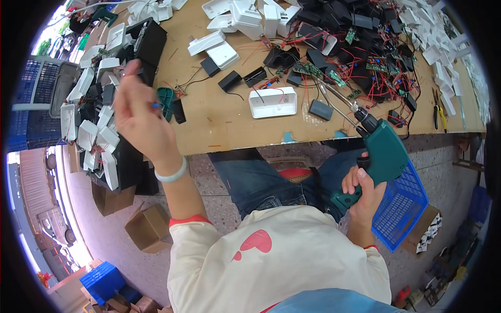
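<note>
My right hand [364,197] is closed around the grip of a green soldering gun [387,151]. Its metal tip and a thin side tube point up and left, over the table's front part near a small black box [320,110]. My left hand [142,117] is raised at the table's left side, beside a heap of white casings [108,138]. At least one finger stretches upward, and I see nothing gripped, though some fingers are hidden and slightly blurred. An open white casing [272,103] lies between the hands, its hollow side up. A dark green piece [166,102] lies just right of my left hand.
Black boxes, green circuit boards [377,63] and red wires pile up at the back right. More white casings [222,52] lie at the back. Pliers [442,115] rest by the right edge. A blue basket [399,208] and cardboard boxes [147,228] stand on the floor.
</note>
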The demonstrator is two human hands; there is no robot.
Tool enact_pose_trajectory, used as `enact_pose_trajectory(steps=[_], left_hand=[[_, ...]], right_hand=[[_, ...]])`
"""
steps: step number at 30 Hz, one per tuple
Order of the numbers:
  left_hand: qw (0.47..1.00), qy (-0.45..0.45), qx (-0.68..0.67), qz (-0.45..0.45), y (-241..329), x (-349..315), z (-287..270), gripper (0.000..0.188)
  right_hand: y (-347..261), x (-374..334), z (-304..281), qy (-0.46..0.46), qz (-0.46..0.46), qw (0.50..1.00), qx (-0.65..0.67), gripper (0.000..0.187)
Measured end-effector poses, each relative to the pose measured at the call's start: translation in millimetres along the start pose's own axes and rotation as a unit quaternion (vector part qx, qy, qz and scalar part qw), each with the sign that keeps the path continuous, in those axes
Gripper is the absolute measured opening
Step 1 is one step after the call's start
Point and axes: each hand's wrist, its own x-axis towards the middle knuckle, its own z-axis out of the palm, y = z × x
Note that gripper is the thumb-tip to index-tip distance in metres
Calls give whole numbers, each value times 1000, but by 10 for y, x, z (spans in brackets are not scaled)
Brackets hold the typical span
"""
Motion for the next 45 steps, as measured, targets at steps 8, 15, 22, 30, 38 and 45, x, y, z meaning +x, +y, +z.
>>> enact_pose_trajectory(steps=[8,15,22,30,38,45], left_hand=[[896,-332,285,76,-397,-1111,416,7],[863,-301,360,187,-630,-1120,617,14],[883,-292,325,171,-709,-1122,667,18],[870,-295,350,181,-733,-1137,708,18],[877,-291,344,167,-771,-1151,716,18],[882,-286,342,153,-771,-1165,733,19]], right_hand=[[195,-191,-112,-34,-100,982,-157,32],[451,-280,-221,-48,-130,956,-259,34],[562,-218,-62,-58,-148,933,-322,26],[609,-148,49,-40,-174,927,-330,26],[690,-108,87,-64,-223,903,-361,32],[727,-85,143,-65,-205,906,-365,36]])
